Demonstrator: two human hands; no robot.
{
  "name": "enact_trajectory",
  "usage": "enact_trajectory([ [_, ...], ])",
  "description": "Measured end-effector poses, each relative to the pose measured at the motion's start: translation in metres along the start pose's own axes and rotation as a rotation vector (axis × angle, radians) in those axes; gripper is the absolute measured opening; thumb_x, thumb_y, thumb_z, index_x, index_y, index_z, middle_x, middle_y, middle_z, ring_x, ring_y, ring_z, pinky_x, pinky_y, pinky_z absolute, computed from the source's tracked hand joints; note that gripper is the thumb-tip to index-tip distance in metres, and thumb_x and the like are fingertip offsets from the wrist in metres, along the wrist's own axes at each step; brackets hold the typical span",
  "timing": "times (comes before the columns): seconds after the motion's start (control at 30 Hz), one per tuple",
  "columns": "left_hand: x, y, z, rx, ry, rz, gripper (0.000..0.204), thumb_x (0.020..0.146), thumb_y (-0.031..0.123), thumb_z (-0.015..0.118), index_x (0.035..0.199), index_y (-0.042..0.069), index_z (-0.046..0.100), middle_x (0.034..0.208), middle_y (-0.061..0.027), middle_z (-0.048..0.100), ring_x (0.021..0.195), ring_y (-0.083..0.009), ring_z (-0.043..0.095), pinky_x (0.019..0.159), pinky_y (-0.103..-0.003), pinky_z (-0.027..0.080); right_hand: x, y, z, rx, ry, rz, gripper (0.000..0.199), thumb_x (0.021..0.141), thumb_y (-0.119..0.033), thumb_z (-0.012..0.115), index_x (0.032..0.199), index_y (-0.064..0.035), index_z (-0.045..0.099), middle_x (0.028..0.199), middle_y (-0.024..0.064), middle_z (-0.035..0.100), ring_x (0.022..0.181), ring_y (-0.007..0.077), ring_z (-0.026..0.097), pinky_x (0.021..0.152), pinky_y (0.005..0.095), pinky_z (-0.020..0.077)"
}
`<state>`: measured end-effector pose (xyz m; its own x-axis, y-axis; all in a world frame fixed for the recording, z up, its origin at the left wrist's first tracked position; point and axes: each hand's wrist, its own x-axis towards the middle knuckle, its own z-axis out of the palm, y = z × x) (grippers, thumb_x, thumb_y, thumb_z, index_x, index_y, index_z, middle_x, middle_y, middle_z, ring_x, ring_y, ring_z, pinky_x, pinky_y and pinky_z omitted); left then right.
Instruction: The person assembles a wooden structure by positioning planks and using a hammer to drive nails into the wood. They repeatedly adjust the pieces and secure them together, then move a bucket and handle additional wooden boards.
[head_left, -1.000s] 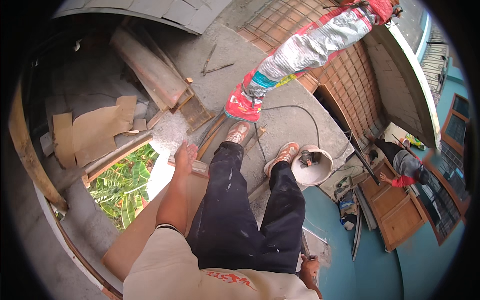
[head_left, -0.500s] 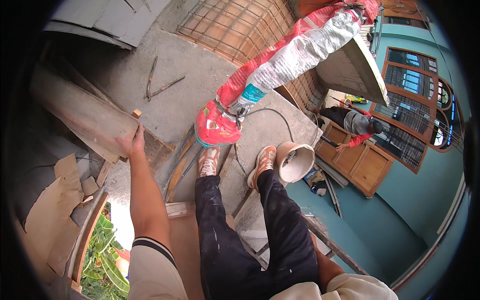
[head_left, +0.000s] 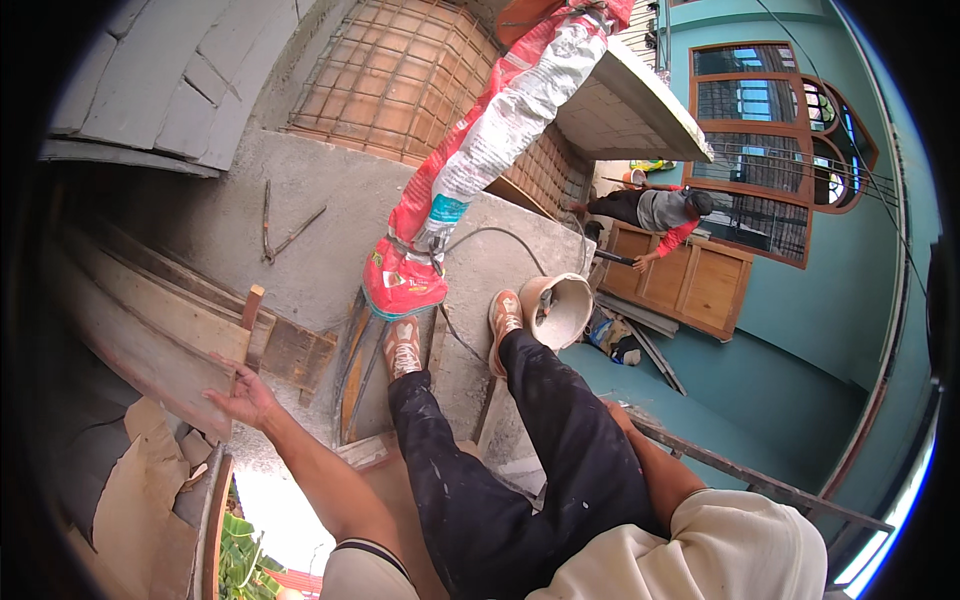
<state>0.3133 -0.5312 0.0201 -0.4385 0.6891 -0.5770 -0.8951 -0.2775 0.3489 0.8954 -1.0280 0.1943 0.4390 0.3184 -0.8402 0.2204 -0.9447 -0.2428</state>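
At the left, my left hand (head_left: pixel 252 400) grips the near end of a long, thin wooden board (head_left: pixel 140 340), its fingers over the end and the thumb along it. The board stands tilted on edge, and its far end runs into the dark left rim. Right behind it lie more planks (head_left: pixel 185 327) and a short upright wooden stick (head_left: pixel 253 305). My right forearm (head_left: pixel 660 460) reaches down beside my right thigh; the right hand (head_left: pixel 617 412) is mostly hidden there, its fingers out of sight.
A red and white sack tube (head_left: pixel 490 150) slants down to my feet, beside a white bucket (head_left: pixel 558 310). Pliers-like cutters (head_left: pixel 270 235) lie on the concrete. Torn cardboard (head_left: pixel 135 490) is at lower left, a metal rail (head_left: pixel 720 460) at right. A co-worker (head_left: pixel 660 210) is beyond.
My left hand has drawn the board toward me, away from the planks behind it, which now show more. The view has shifted, and more of my right forearm is visible.
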Motion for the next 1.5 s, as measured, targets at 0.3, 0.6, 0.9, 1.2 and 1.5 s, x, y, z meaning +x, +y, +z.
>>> enact_trajectory([
  [0.3,-0.107,0.056,0.13,0.194,0.048,0.387,0.064,0.097,0.004,0.075,0.152,-0.003,0.045,0.158,-0.0184,0.05,0.142,-0.0312,0.054,0.12,-0.054,0.052,0.057,-0.009,0.008,-0.048,-0.057,-0.02,0.024,0.098,-0.015,0.068,0.116,-0.0005,0.075,0.097,0.0126,0.08,0.087,0.0175,0.074,0.082,0.0346,0.0569],
  [0.6,-0.361,0.09,0.157,0.319,0.251,0.304,0.054,0.099,0.008,0.072,0.147,-0.004,0.05,0.145,-0.0163,0.061,0.133,-0.0303,0.062,0.119,-0.045,0.053,0.098,-0.06,-0.044,-0.237,-0.06,-0.196,0.025,0.097,-0.016,0.069,0.115,-0.0003,0.074,0.099,0.0182,0.079,0.09,0.03,0.076,0.085,0.0411,0.0578],
  [0.9,-0.573,0.097,0.08,0.419,0.492,0.09,0.056,0.099,0.011,0.067,0.151,0.002,0.049,0.146,-0.014,0.062,0.133,-0.0322,0.062,0.117,-0.051,0.052,0.024,-0.356,0.102,0.102,-0.749,-0.602,0.052,0.108,-0.045,0.064,0.135,-0.0006,0.065,0.109,0.0097,0.073,0.109,0.0213,0.072,0.092,0.035,0.0555],
  [1.2,-0.585,0.143,0.04,0.713,0.335,-0.037,0.066,0.106,0.019,0.064,0.161,-0.003,0.035,0.159,-0.0211,0.048,0.143,-0.0305,0.052,0.121,-0.043,0.049,-0.092,-0.463,0.268,0.81,-1.3,-0.071,0.084,0.1,-0.05,0.075,0.157,0.0017,0.042,0.147,0.0212,0.058,0.13,0.03,0.064,0.106,0.0424,0.0564],
  [1.5,-0.603,0.158,0.04,0.745,0.416,-0.201,0.07,0.101,0.024,0.068,0.16,0.001,0.038,0.157,-0.018,0.05,0.14,-0.0318,0.054,0.118,-0.047,0.049,-0.108,-0.437,0.257,0.736,-1.204,-0.117,0.084,0.093,-0.022,0.086,0.158,0.0011,0.038,0.146,0.0175,0.06,0.133,0.0235,0.06,0.112,0.0372,0.051],
])
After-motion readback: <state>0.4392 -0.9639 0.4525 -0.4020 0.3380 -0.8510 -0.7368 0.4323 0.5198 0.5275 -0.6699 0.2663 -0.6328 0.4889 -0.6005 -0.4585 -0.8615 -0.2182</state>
